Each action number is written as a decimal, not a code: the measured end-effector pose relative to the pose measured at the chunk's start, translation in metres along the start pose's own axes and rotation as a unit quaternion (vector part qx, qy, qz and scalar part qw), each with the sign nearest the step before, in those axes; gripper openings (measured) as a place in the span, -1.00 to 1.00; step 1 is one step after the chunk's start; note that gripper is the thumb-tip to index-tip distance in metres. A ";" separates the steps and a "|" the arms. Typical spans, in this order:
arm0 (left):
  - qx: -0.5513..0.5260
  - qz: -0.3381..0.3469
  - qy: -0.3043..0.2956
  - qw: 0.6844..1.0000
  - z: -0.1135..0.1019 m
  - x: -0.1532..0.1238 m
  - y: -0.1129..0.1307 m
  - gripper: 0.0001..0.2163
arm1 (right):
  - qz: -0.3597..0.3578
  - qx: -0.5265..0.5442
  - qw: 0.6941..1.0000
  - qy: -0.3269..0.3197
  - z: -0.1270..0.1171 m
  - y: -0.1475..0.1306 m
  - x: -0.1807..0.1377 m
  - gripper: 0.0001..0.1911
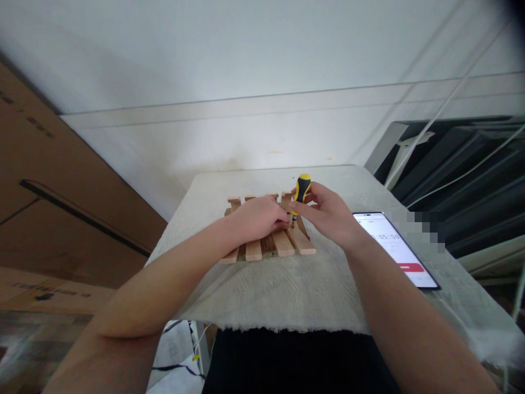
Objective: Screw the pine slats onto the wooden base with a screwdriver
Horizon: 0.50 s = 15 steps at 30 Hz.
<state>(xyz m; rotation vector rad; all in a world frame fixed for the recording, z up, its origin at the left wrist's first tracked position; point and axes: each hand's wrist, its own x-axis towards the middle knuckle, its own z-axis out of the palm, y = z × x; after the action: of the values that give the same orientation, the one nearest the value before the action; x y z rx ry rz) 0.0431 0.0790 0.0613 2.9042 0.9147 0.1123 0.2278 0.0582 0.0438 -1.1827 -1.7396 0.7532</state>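
Observation:
A small slatted wooden rack [284, 243] lies flat on the cloth-covered table, its light slats running away from me with gaps between them. My right hand [326, 210] holds a yellow and black screwdriver [302, 190] nearly upright, thumb and fingers around its lower handle. The screwdriver's tip points down at the rightmost slat, where a small dark spot, perhaps a screw head, shows. Across the middle slats rests my left hand [264, 216], its fingers curled down against the wood just left of the screwdriver. Its fingertips are partly hidden.
A phone [396, 251] with a lit timer screen lies right of my right forearm. A pale cloth [262, 295] covers the table, which meets a white wall. Large cardboard [69, 191] stands at left; dark panels [471, 175] and a white cable are at right.

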 end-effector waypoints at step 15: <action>0.021 -0.010 -0.014 1.000 -0.001 0.000 0.001 -0.80 | 0.016 -0.028 0.999 -0.001 -0.006 -0.002 0.001 -0.69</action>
<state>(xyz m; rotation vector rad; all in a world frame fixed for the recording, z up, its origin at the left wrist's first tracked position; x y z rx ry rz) 0.0439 0.0782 0.0628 2.9258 0.9528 0.0519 0.2321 0.0585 0.0482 -1.2508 -1.7565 0.7300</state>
